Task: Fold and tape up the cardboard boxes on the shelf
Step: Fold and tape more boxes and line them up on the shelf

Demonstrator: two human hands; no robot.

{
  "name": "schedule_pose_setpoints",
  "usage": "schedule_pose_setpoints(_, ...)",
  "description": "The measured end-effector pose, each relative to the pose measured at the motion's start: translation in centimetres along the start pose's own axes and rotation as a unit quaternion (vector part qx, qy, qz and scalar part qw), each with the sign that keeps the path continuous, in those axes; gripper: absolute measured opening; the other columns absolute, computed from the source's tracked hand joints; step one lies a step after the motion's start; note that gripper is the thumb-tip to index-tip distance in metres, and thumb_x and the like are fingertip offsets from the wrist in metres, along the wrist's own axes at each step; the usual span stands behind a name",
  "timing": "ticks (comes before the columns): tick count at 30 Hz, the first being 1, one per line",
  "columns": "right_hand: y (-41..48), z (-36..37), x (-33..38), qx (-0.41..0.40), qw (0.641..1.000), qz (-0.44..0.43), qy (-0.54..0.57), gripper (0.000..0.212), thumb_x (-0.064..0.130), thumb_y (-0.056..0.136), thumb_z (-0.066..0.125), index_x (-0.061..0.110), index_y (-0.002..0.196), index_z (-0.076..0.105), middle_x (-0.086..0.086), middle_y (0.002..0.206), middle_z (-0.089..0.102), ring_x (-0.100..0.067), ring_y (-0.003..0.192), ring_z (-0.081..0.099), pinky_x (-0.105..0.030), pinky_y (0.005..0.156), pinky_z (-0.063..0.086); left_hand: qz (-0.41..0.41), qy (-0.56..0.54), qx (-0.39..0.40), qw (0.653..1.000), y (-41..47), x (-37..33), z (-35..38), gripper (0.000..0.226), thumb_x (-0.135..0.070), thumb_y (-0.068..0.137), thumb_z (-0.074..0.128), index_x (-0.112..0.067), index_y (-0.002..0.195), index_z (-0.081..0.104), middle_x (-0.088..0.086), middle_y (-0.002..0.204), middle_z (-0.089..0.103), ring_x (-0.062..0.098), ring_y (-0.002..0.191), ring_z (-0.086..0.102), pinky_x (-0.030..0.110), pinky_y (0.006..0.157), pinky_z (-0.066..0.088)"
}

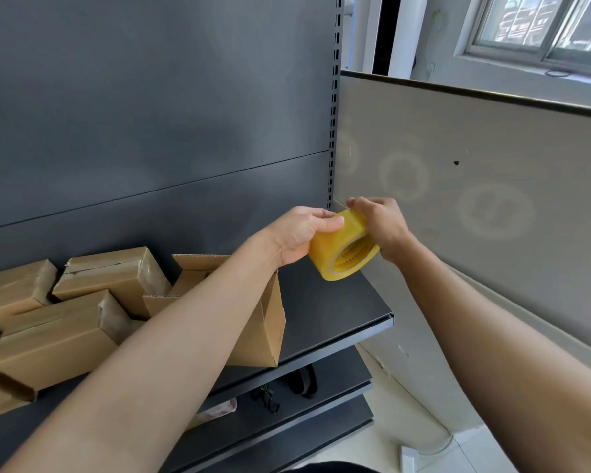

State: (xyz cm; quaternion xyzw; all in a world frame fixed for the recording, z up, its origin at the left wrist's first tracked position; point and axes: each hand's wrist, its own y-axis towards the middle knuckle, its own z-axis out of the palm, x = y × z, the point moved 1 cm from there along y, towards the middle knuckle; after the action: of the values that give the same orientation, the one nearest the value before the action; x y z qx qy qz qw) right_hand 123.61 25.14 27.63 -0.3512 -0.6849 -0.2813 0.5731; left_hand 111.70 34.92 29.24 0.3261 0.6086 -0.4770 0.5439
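On the left part of the dark shelf lie several closed cardboard boxes; two of them, the upper taped box and the long taped box in front of it, show clear tape over their ends. Just to the right stands the open box, its top flaps up and not yet folded, partly hidden behind the left forearm.

Further right, above the free end of the shelf, both hands meet on the roll of yellow packing tape. The left hand is closed around the left side of the roll, fingers over its outer surface. The right hand grips the right side, its fingertips pinched at the top edge of the roll. If a loose end of tape is already between them, I cannot tell.

The step in hand seems to be finding and lifting the tape's end. The next move probably calls for pulling out a strip while the left hand steadies the roll, then coming back to the open box, folding its flaps flat and pressing the strip along the seam.
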Motion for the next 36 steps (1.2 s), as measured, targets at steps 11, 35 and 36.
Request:
schedule_pose_setpoints(11,-0.6,-0.5,-1.5,-0.033,0.939,0.16,0.302,0.012,0.022,0.082,0.059,0.012,0.08,0.064,-0.008,0.068,0.064,-0.024,0.062,0.061,-0.032,0.064,0.051,0.006,0.005,0.096,0.995,-0.4,-0.1,-1.4,0.018,-0.01,0.095,0.05,-0.012,0.107,0.063,-0.001,0.091,0.07,0.013,0.084,0.065,0.022,0.075,0.052)
schedule_pose_setpoints(35,-0.6,0.4,0.0,0.009,0.956,0.153,0.251,0.024,0.032,0.091,0.054,0.009,0.084,0.059,-0.01,0.073,0.054,-0.022,0.068,0.054,-0.037,0.075,0.048,0.003,-0.032,0.006,0.999,-0.3,-0.7,-0.7,0.008,-0.022,0.091,0.051,-0.018,0.092,0.058,0.003,0.086,0.062,0.017,0.079,0.059,0.031,0.066,0.051)
schedule_pose_setpoints(36,-0.7,0.5,0.1,-0.012,0.97,0.126,0.207,0.022,0.028,0.089,0.057,0.012,0.076,0.057,-0.009,0.068,0.05,-0.021,0.062,0.051,-0.035,0.067,0.046,-0.006,-0.016,-0.014,1.0,-0.1,-0.6,-0.6,0.008,-0.024,0.09,0.053,-0.019,0.094,0.057,0.004,0.088,0.06,0.018,0.08,0.057,0.031,0.067,0.05)
